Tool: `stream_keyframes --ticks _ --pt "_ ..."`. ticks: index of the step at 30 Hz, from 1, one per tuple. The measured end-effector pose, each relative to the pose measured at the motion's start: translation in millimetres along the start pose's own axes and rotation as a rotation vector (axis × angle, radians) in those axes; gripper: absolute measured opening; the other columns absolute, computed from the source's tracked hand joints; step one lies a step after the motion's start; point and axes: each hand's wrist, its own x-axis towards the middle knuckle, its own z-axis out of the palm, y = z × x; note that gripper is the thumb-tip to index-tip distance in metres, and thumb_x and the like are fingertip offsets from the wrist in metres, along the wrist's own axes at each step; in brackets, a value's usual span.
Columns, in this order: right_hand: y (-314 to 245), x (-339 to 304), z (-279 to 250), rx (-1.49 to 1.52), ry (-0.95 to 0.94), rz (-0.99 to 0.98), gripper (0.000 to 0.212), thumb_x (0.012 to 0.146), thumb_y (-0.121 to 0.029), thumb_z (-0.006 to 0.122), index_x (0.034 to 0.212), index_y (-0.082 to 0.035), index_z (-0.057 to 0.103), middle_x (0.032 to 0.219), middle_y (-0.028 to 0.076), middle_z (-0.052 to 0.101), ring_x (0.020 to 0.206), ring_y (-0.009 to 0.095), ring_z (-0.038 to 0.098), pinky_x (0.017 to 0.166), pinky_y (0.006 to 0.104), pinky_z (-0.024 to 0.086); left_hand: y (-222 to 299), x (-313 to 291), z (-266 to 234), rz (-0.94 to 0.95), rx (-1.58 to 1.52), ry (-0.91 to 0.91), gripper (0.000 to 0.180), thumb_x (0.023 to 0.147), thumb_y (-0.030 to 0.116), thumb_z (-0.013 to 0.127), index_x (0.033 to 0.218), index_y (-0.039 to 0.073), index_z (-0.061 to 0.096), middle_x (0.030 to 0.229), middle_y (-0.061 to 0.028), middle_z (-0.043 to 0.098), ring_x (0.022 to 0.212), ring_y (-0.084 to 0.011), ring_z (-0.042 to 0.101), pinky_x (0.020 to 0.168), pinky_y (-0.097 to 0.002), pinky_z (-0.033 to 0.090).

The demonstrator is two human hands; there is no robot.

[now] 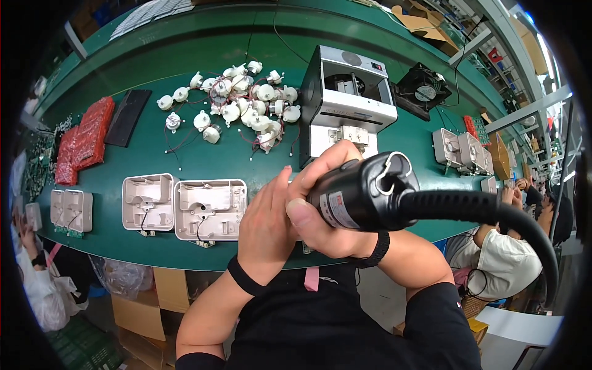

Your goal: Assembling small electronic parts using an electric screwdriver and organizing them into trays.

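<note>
My right hand is wrapped around a black electric screwdriver, its cable end tilted up toward me. The thick black cable curves off to the right. Close against the right hand is my left hand, back upward, fingers together and bent inward. Its fingertips, and whatever lies under them, are hidden, as is the screwdriver's tip. Just left of it, an off-white plastic housing lies with its hollow side up, a dark wire inside. A second matching housing sits beside that one.
White motors with wires are heaped behind the housings. Beyond my hands stands a grey-and-black machine, a black fan beside it. Red bubble-wrap packs lie left; more housings rest right. Co-workers sit at both sides.
</note>
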Motion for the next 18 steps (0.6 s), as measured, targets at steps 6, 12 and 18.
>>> stream_keyframes --ticks 6,12,18 --pt "6 -4 -8 -0.155 -0.064 -0.029 0.035 0.088 -0.004 0.065 0.109 -0.004 0.037 0.076 0.009 0.059 0.066 0.013 0.059 0.063 0.0289 0.051 4 3 3 0.032 0.054 0.039 0.073 0.075 0.011 0.078 0.139 0.001 0.044 0.123 -0.0195 0.058 0.112 -0.0388 0.058 0.093 -0.0438 0.050" --pt "-35 3 -53 0.236 0.222 -0.216 0.039 0.090 -0.011 0.063 0.115 -0.004 0.035 0.076 0.008 0.056 0.060 0.016 0.057 0.055 0.0309 0.049 17 -23 -76 -0.127 0.247 0.228 0.060 0.076 0.013 0.081 0.128 0.003 0.054 0.125 -0.0187 0.056 0.116 -0.0370 0.054 0.098 -0.0440 0.045" --pt "-38 31 -92 -0.001 0.398 -0.274 0.018 0.097 -0.018 0.054 0.107 -0.005 0.046 0.072 0.010 0.054 0.051 0.019 0.051 0.051 0.0343 0.047 -32 -64 -120 -0.311 0.591 0.406 0.041 0.084 0.012 0.075 0.119 0.001 0.059 0.110 -0.0154 0.062 0.104 -0.0349 0.059 0.094 -0.0424 0.044"
